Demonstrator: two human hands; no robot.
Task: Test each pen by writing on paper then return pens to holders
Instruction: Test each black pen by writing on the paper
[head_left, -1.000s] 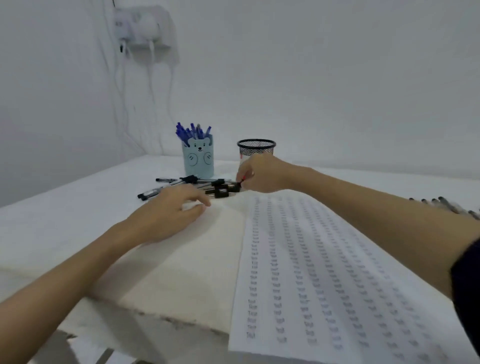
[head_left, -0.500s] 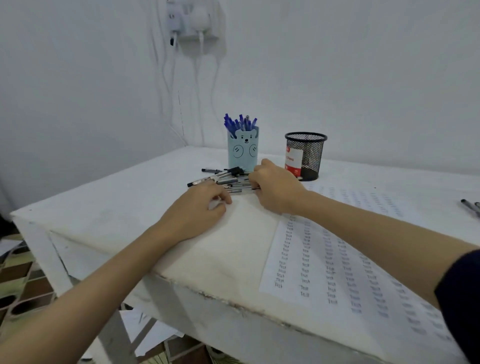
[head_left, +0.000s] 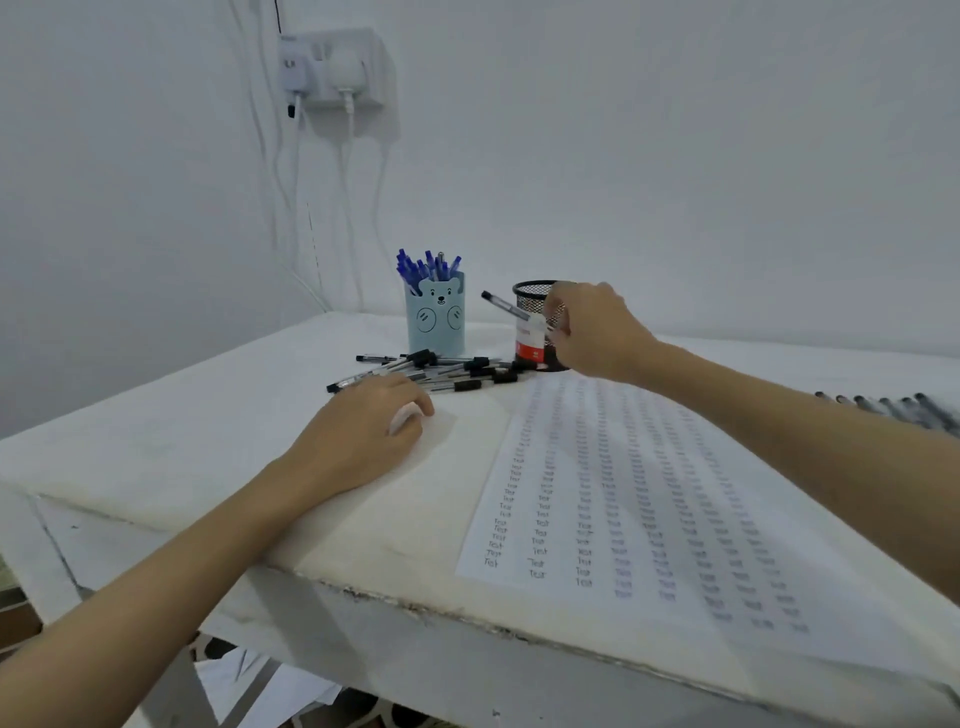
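Observation:
My right hand (head_left: 592, 332) pinches a black-capped pen (head_left: 506, 307), lifted in the air in front of the black mesh holder (head_left: 532, 293), cap pointing up-left. My left hand (head_left: 371, 423) rests on the table with fingers loosely curled, just in front of a pile of black-capped pens (head_left: 441, 371). A light blue bear holder (head_left: 435, 322) stands behind the pile, filled with several blue pens. A sheet of paper (head_left: 649, 499) covered in columns of the word "Test" lies under my right forearm.
More black pens (head_left: 893, 410) lie at the table's right edge. The white table (head_left: 182, 415) meets a wall corner with a socket and hanging cables (head_left: 332, 73). The table's front edge (head_left: 415, 608) is chipped; papers lie on the floor below.
My right hand has risen from the pen pile with one pen and moved right, up to the mesh holder. My left hand stays on the table.

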